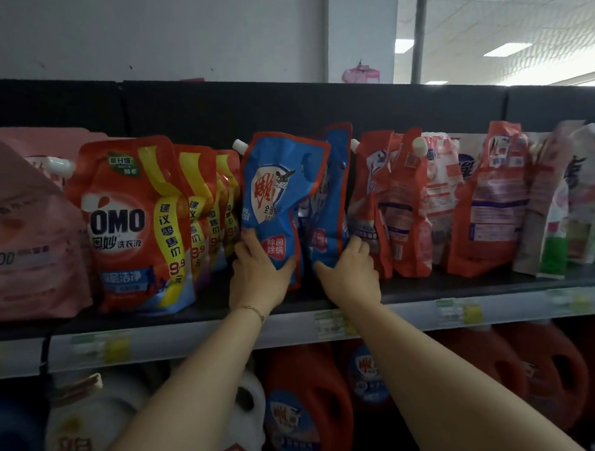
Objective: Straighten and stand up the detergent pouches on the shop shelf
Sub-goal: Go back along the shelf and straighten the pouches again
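Two blue detergent pouches with red edges stand in the middle of the dark shelf [457, 287]. My left hand [258, 274] grips the bottom of the front blue pouch [277, 197], thumb on its face; the pouch is crumpled and roughly upright. My right hand [350, 272] holds the lower edge of the second blue pouch [331, 199] just behind and to the right, which leans upright against the red pouches.
Red OMO pouches [132, 225] stand in a row to the left, with pink pouches [23, 233] beyond. Several red and pink pouches [488, 203] lean at the right. Price tags line the shelf front. Large red detergent jugs [309, 396] fill the shelf below.
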Motion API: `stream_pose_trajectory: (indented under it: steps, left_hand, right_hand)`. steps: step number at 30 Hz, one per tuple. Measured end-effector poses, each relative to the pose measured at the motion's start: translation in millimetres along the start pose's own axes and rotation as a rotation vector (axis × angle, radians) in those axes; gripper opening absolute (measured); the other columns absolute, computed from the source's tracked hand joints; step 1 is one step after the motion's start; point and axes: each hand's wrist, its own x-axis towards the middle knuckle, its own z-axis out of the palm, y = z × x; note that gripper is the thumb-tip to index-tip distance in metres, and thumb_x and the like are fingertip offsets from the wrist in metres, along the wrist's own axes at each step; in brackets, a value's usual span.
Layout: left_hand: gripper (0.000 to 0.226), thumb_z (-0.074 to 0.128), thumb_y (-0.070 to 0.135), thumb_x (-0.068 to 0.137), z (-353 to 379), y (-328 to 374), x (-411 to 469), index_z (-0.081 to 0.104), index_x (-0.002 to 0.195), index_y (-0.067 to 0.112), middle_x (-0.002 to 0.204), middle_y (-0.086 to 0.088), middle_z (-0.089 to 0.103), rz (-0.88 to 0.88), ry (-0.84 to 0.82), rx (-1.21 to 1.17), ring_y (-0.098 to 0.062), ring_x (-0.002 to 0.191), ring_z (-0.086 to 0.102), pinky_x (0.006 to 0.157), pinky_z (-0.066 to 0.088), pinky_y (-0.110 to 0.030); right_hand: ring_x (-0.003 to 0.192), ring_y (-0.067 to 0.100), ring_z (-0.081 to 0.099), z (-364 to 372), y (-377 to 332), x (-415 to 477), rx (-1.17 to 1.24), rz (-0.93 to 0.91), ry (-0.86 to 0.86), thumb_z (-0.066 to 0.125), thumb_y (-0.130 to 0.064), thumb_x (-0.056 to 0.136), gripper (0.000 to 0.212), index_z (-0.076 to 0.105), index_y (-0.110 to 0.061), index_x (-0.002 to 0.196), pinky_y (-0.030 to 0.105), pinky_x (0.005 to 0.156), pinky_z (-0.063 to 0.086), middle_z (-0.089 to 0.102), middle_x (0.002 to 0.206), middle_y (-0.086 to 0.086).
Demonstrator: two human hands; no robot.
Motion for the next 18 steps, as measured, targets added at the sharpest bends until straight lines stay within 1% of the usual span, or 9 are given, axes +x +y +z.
stream_pose_trajectory:
  steps: [3, 6, 8, 10, 13, 16, 18]
  left_hand:
    - [0.097, 0.063, 0.057, 0.083, -1, -1, 0, 0.002, 0.150, 0.020, 0.146, -0.014, 0.026, -0.021, -0.030, -0.032, -0.037, 0.130, 0.039, 0.101, 0.043, -0.050]
    - [0.105, 0.068, 0.059, 0.077, 0, -5, 3, -0.002, 0.149, 0.029, 0.149, -0.014, 0.025, -0.071, -0.080, -0.135, -0.037, 0.130, 0.040, 0.103, 0.041, -0.052]
    - [0.112, 0.072, 0.060, 0.072, 1, -8, 4, -0.005, 0.149, 0.034, 0.151, -0.012, 0.022, -0.091, -0.104, -0.173, -0.037, 0.132, 0.039, 0.105, 0.040, -0.053]
    - [0.119, 0.075, 0.061, 0.067, 1, -9, 7, -0.009, 0.148, 0.037, 0.154, -0.012, 0.020, -0.114, -0.137, -0.168, -0.037, 0.134, 0.037, 0.106, 0.038, -0.055]
    - [0.124, 0.076, 0.062, 0.060, 0, -11, 8, -0.012, 0.145, 0.041, 0.155, -0.011, 0.022, -0.128, -0.179, -0.177, -0.036, 0.135, 0.036, 0.108, 0.036, -0.055]
    - [0.119, 0.072, 0.063, 0.053, -4, -11, 8, -0.005, 0.143, 0.046, 0.152, -0.007, 0.030, -0.146, -0.172, -0.243, -0.033, 0.134, 0.040, 0.106, 0.038, -0.055]
    - [0.116, 0.072, 0.058, 0.053, -5, -11, 8, -0.001, 0.143, 0.045, 0.150, -0.006, 0.033, -0.165, -0.170, -0.272, -0.032, 0.133, 0.041, 0.106, 0.040, -0.055]
  right_hand:
    - [0.127, 0.030, 0.042, 3, 1, 2, 0.013, 0.004, 0.013, 0.065, -0.047, 0.085, 0.079, 0.027, -0.008, 0.143, 0.045, 0.102, 0.038, 0.038, 0.141, 0.010]
    - [0.126, 0.031, 0.043, 5, 1, 6, 0.025, 0.021, 0.005, 0.065, -0.052, 0.084, 0.079, 0.030, -0.009, 0.141, 0.047, 0.102, 0.040, 0.040, 0.139, 0.011]
    - [0.127, 0.031, 0.044, 5, -1, 8, 0.039, 0.057, -0.011, 0.067, -0.057, 0.081, 0.082, 0.033, -0.010, 0.139, 0.049, 0.102, 0.039, 0.041, 0.138, 0.010]
    - [0.126, 0.031, 0.045, 3, 0, 10, 0.078, 0.104, -0.023, 0.069, -0.057, 0.080, 0.079, 0.038, -0.012, 0.136, 0.049, 0.102, 0.039, 0.044, 0.137, 0.009]
    - [0.122, 0.030, 0.051, 2, 3, 15, 0.197, 0.158, -0.005, 0.070, -0.047, 0.084, 0.062, 0.045, -0.015, 0.130, 0.049, 0.103, 0.039, 0.053, 0.133, 0.007]
    - [0.114, 0.032, 0.055, 5, 4, 17, 0.238, 0.169, 0.008, 0.067, -0.037, 0.089, 0.041, 0.054, -0.014, 0.120, 0.049, 0.100, 0.042, 0.061, 0.123, 0.009]
    - [0.111, 0.035, 0.055, 7, 5, 16, 0.224, 0.160, 0.002, 0.063, -0.034, 0.092, 0.030, 0.057, -0.014, 0.113, 0.046, 0.095, 0.046, 0.062, 0.117, 0.010]
